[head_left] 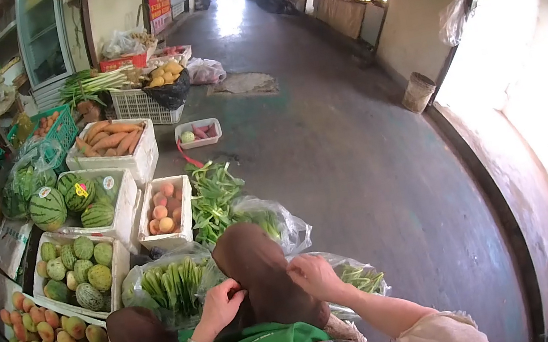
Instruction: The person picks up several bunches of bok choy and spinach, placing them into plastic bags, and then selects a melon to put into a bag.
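Brown right trouser leg (255, 266) stands between your left hand (222, 306) and right hand (316, 278), both curled at its cloth, likely resting there; pinching or not, cannot tell. Green stalks (172, 288) lie left of it, bagged, likely to stay bundled.

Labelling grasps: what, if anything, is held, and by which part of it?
Can't tell: left grip and right grip flank a brown trouser leg; any pinch on its cloth is unclear.
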The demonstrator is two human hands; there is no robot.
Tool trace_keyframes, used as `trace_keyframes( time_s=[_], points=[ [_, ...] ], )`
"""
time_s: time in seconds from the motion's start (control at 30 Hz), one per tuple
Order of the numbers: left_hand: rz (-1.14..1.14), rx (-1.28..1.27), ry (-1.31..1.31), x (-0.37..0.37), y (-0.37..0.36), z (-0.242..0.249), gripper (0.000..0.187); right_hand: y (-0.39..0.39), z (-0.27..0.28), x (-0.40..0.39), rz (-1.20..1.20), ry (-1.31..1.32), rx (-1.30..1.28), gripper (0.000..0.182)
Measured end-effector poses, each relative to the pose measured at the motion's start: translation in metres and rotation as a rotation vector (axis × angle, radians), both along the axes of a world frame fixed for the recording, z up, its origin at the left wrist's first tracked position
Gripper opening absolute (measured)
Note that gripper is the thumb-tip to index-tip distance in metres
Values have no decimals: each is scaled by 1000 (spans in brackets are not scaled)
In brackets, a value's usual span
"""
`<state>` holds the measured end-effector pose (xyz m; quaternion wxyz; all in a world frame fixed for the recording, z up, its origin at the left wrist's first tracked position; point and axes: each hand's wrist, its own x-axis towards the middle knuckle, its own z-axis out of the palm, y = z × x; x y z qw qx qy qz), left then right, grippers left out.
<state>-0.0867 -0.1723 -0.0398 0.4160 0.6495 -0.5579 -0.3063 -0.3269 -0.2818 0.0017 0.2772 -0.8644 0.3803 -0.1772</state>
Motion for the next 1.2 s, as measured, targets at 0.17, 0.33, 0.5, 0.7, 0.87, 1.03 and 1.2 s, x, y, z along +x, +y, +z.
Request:
trace_keyframes(
  time_s=[0.17,0.33,0.5,0.7,0.87,1.03,1.2],
  points=[
    [9,12,-1,0,4,9,14,0,0,5,-13,-88,-84,13],
    [16,1,63,2,6,12,12,-6,4,6,-46,-93,-39,14],
    [28,-85,20,6,6,20,11,-13,11,13,-212,-123,-66,14],
    [117,-51,247,12,13,27,13,-16,32,27,-143,-286,-13,11],
    [89,-72,300,12,10,30,13,-24,32,30,-161,-294,-12,12],
    [81,-89,327,14,11,26,13,-42,24,32,-233,-305,173,14],
    [82,-76,353,13,14,31,11,-53,30,46,-84,-203,-74,22]
  ],
)
